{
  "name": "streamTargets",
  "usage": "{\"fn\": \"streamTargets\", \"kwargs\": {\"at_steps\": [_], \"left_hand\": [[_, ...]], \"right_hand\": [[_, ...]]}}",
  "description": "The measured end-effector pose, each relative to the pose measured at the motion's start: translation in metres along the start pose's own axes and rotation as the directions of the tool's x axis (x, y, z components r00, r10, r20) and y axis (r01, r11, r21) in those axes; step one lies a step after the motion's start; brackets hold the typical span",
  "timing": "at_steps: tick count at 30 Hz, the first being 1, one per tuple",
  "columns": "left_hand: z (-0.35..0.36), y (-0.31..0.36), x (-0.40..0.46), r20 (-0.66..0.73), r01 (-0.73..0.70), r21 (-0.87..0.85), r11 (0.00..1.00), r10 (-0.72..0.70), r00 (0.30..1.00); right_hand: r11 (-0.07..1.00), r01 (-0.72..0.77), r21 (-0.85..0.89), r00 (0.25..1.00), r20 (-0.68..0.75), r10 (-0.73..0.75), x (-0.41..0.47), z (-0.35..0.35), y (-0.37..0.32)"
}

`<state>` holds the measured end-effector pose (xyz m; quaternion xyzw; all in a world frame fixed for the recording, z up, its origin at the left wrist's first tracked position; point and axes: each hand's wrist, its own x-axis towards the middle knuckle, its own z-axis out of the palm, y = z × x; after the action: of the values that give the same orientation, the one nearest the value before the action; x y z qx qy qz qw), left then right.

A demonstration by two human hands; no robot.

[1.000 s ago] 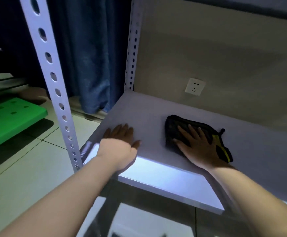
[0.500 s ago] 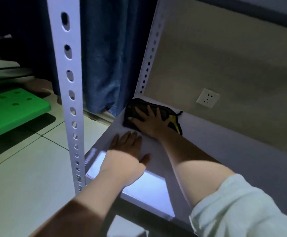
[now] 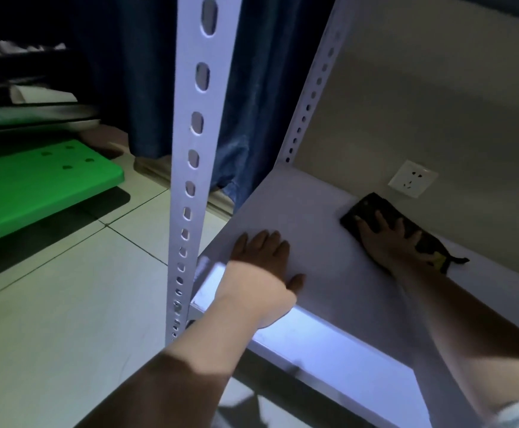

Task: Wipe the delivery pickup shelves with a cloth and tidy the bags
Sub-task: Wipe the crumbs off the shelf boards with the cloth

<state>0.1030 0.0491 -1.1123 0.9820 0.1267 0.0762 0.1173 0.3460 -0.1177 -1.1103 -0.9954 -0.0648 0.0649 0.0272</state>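
A dark cloth (image 3: 372, 208) with a yellow patch lies flat on the white shelf board (image 3: 310, 211), near its back edge below a wall socket. My right hand (image 3: 388, 239) presses flat on the cloth with fingers spread. My left hand (image 3: 264, 267) rests palm down on the bare shelf near its front left corner, holding nothing. No bags are in view.
A white perforated upright (image 3: 194, 149) stands at the front left corner and another (image 3: 310, 88) at the back. A blue curtain (image 3: 252, 103) hangs behind. A green plastic board (image 3: 35, 183) lies over the tiled floor at left. A wall socket (image 3: 412, 179) sits behind the shelf.
My right hand has slid the cloth from the back left corner rightward along the shelf's back edge. My left hand has stayed near the front left corner.
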Motion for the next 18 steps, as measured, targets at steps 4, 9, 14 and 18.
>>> {"fn": "streamTargets", "kwargs": {"at_steps": [4, 9, 14, 18], "left_hand": [[-0.003, 0.0, 0.0, 0.03, 0.008, 0.015, 1.0, -0.008, 1.0], [-0.015, 0.013, 0.002, 0.087, 0.015, 0.126, 0.992, -0.027, 0.996], [-0.015, 0.046, 0.003, 0.282, 0.108, 0.197, 0.974, -0.161, 0.946], [-0.01, 0.086, -0.006, 0.255, 0.073, 0.139, 0.988, -0.107, 0.961]], "right_hand": [[0.961, 0.273, -0.05, 0.962, 0.039, -0.271, -0.061, 0.009, 0.012], [0.899, 0.435, -0.05, 0.9, 0.042, -0.433, -0.173, -0.004, 0.045], [0.818, 0.573, -0.052, 0.809, 0.197, -0.554, -0.239, -0.021, 0.124], [0.812, 0.57, -0.128, 0.809, 0.259, -0.527, -0.26, -0.029, 0.187]]}}
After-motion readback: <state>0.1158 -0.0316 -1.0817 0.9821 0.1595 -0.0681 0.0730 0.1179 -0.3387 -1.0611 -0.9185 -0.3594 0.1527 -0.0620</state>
